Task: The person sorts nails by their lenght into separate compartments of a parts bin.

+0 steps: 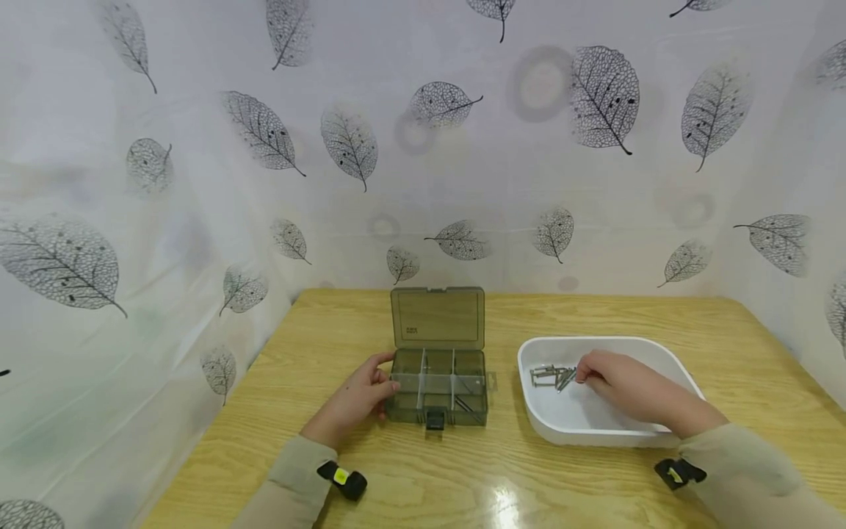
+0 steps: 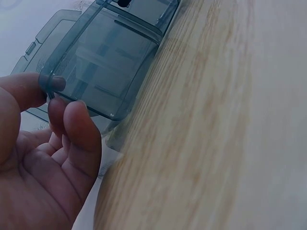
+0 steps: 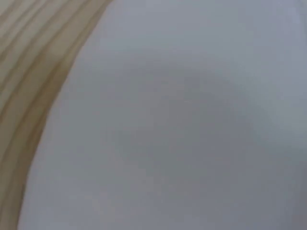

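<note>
My left hand (image 1: 366,388) pinches the left wall of a smoky see-through compartment box (image 1: 405,411), thumb over the rim. In the left wrist view, the left hand (image 2: 53,143) has its thumb and fingertips at the box's corner (image 2: 103,98). The box's lid stands raised at the back. Several long screws (image 1: 469,408) lie in its front right compartment. Over at the white tray (image 1: 595,433), my right hand (image 1: 621,382) reaches inside with curled fingers, fingertips right at a pile of metal screws (image 1: 547,376). I cannot tell whether they grip one.
Both things stand on a wood-grain table (image 1: 502,470), the tray to the right of the box. A pale curtain with leaf prints (image 1: 463,169) hangs behind the table and along its left side. Only the tray's blurred white wall (image 3: 158,134) and some tabletop show in the right wrist view.
</note>
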Demonstrator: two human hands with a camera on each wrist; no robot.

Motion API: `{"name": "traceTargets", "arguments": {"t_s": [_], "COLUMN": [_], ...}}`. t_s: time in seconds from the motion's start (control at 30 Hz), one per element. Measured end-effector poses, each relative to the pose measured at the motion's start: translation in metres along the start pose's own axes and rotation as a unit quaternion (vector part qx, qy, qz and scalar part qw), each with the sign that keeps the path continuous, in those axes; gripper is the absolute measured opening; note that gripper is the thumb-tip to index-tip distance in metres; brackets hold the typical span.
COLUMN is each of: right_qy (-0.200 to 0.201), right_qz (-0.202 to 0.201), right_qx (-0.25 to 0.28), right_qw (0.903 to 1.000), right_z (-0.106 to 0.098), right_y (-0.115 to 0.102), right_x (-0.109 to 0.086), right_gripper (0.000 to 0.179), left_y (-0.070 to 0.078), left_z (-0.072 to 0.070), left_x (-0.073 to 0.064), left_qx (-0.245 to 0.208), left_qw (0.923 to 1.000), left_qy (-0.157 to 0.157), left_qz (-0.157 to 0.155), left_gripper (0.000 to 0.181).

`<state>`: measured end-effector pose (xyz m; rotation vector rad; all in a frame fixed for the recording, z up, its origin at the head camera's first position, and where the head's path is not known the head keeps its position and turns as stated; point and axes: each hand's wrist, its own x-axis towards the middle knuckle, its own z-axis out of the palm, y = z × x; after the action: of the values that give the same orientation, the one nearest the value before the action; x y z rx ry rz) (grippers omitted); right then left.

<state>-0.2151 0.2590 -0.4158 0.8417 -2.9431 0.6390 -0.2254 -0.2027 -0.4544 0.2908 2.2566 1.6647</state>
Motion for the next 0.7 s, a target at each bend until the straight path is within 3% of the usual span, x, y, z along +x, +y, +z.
{"name": "traceTargets", "arguments": {"t_s": [0.13,0.4,0.7], "right_qy": [0.006,0.023,0.019], "right_qz": [0.011,-0.014,0.005], "right_qx": [0.009,0.015,0.020], "right_qw": [0.9999,0.9995,0.9996], "right_z": [0.000,0.002,0.015], "right_y": [-0.010,-0.040,-0.075], "right_x": [0.007,0.026,0.058], "right_gripper": [0.014,0.017,0.018], "left_y": [0.000,-0.001,-0.002], "left_z": [0.000,0.001,0.000], "left_x": [0.001,0.002,0.002], "left_qx": [0.000,-0.002,0.008], "left_qw": [1.0000,1.0000,0.9999], "left_qy": [0.000,-0.002,0.003], "left_qz": [0.002,0.000,0.006], "left_gripper": [0.066,0.067,0.068]}}
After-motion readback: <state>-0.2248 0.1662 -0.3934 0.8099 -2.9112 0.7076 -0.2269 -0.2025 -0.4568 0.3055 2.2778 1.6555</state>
